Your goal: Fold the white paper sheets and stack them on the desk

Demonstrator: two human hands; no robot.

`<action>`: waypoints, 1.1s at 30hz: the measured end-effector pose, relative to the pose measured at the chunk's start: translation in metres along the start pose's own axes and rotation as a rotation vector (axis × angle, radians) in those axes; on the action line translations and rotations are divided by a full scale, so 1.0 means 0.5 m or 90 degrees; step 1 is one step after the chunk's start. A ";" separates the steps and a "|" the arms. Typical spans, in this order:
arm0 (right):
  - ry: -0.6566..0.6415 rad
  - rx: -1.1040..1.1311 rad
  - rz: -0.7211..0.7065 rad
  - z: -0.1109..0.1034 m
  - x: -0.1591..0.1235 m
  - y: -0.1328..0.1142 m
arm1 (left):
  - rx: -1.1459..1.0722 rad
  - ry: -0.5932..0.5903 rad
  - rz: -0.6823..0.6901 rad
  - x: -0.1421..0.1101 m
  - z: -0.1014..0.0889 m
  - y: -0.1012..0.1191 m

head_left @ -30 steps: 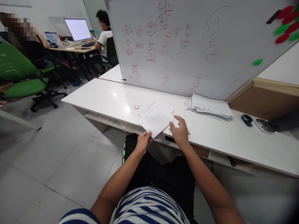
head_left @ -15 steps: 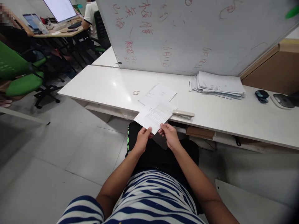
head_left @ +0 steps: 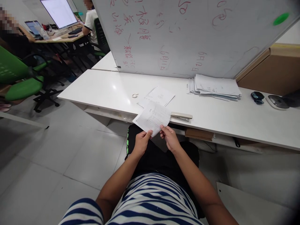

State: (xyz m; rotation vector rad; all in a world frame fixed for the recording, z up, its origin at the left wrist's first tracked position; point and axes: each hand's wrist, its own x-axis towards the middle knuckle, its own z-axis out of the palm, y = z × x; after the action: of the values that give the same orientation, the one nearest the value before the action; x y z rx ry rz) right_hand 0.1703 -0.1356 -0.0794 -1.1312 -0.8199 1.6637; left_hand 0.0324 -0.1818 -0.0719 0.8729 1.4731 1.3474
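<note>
A printed sheet of paper (head_left: 153,116), bearing a table of fine lines, is held at its near corner over the desk's front edge. My left hand (head_left: 142,142) pinches the lower edge between thumb and fingers. My right hand (head_left: 169,137) grips the near right edge, where the paper bends upward. Whether it is one sheet or more I cannot tell. Beyond it another printed paper (head_left: 161,95) lies flat on the desk, partly covered. A beige stapler (head_left: 181,116) rests just right of the held sheet, near the desk edge.
On the white desk (head_left: 98,90) lie a small white ring-shaped item (head_left: 135,95), a paper stack (head_left: 217,86), a dark blue object (head_left: 257,97) and a mouse-like device (head_left: 277,102). A whiteboard (head_left: 178,40) stands behind, beside a cardboard box (head_left: 269,68). Two people sit at a far-left desk.
The held paper's right side now curls upward, where it lay flatter before. Both hands keep their grip near the same place. The view has shifted slightly.
</note>
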 end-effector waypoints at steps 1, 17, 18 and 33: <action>-0.001 0.015 -0.003 0.002 0.004 0.001 | 0.014 0.005 0.010 -0.001 -0.002 0.001; -0.089 0.114 -0.270 -0.072 -0.085 -0.119 | 0.131 -0.231 0.127 -0.014 0.035 0.083; -0.039 0.106 -0.275 -0.093 -0.095 -0.115 | 0.134 -0.281 0.110 -0.013 0.051 0.078; 0.485 -0.228 -0.021 -0.281 -0.225 0.044 | 0.718 -0.076 0.526 0.233 0.031 0.081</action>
State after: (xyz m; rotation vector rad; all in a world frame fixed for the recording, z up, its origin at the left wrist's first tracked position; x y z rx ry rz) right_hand 0.3104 -0.2456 -0.1129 -1.8225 -0.6295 0.9339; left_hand 0.0065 -0.0621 -0.0508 2.4255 1.8355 0.8331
